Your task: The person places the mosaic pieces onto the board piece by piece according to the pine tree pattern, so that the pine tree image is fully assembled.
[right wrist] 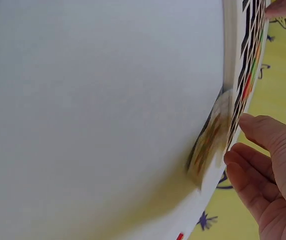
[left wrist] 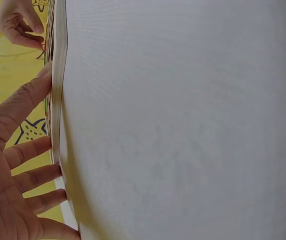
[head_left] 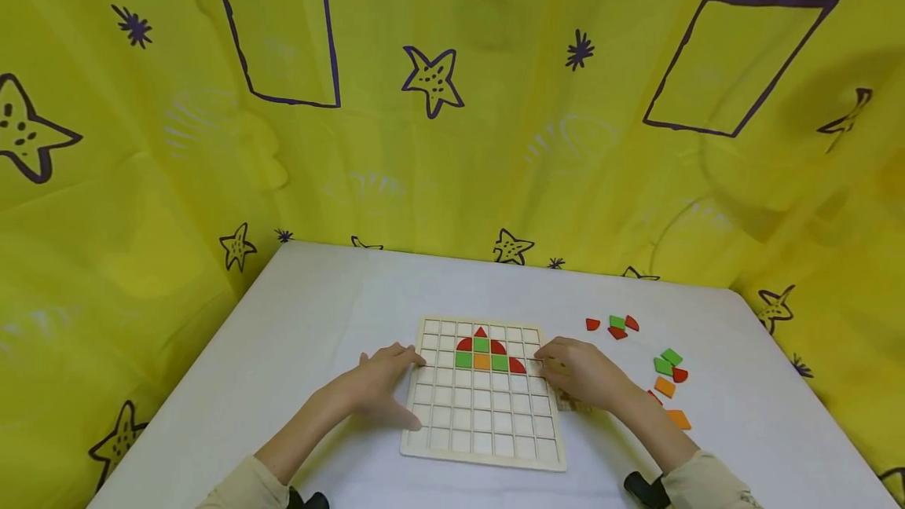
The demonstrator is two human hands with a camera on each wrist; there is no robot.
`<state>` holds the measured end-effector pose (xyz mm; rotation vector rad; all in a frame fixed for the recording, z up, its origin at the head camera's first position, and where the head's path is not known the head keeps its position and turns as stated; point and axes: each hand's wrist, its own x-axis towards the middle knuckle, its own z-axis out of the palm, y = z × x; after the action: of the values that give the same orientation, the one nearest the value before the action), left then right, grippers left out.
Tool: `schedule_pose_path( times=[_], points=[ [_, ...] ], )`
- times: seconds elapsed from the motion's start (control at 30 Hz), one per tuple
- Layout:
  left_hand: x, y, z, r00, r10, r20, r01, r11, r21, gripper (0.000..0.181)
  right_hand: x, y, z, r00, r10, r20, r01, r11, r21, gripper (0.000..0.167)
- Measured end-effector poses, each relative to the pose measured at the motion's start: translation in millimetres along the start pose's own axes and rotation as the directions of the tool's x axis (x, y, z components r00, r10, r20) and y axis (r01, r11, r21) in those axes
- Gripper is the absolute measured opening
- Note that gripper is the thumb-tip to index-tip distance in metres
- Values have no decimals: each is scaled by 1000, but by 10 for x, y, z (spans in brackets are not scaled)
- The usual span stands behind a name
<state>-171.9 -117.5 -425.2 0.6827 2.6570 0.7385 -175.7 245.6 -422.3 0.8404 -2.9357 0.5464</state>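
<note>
A pale gridded board [head_left: 483, 420] lies on the white table. Near its top sits a cluster of shapes: a red triangle [head_left: 481, 332], an orange square [head_left: 482, 362], several green squares and red quarter-circles. My left hand [head_left: 382, 383], fingers spread and fairly straight, touches the board's left edge; the left wrist view shows its thumb at the edge too. At the right edge is my right hand [head_left: 583, 371], its fingers loosely bent. A gap shows between its thumb and fingertips in the right wrist view, with no piece visible there. Beneath it, a patterned card [right wrist: 210, 142] lies beside the board.
Loose pieces lie right of the board, among them a green piece [head_left: 617, 322], a red quarter-circle [head_left: 592, 324] and an orange piece [head_left: 678, 419]. A yellow curtain [head_left: 495, 163] with drawn stars hangs behind the table [head_left: 325, 297].
</note>
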Motion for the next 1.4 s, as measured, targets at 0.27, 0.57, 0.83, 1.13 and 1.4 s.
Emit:
schedule_pose_path(
  times=[0.27, 0.57, 0.83, 1.13, 1.4],
  points=[
    [-13, -4, -4, 1000, 9, -8, -9, 1000, -1, 80, -356, 258, -159, 995, 84, -49, -85, 996, -15, 21],
    [1, -14, -12, 1000, -6, -9, 6, 1000, 1, 80, -745, 522, -414, 971, 235, 51, -234, 972, -18, 24],
    [4, -23, -8, 1000, -8, -11, 8, 1000, 6, 79, -923, 640, -462, 951, 287, 113, -285, 958, -30, 33],
    [-3, -13, -5, 1000, -5, -12, 5, 1000, -12, 80, -988, 694, -435, 959, 262, 105, -257, 965, -52, 37],
    [-3, -8, -4, 1000, -13, -9, 13, 1000, -9, 81, -1007, 750, -410, 955, 282, 93, -280, 959, -40, 36]
  ],
)
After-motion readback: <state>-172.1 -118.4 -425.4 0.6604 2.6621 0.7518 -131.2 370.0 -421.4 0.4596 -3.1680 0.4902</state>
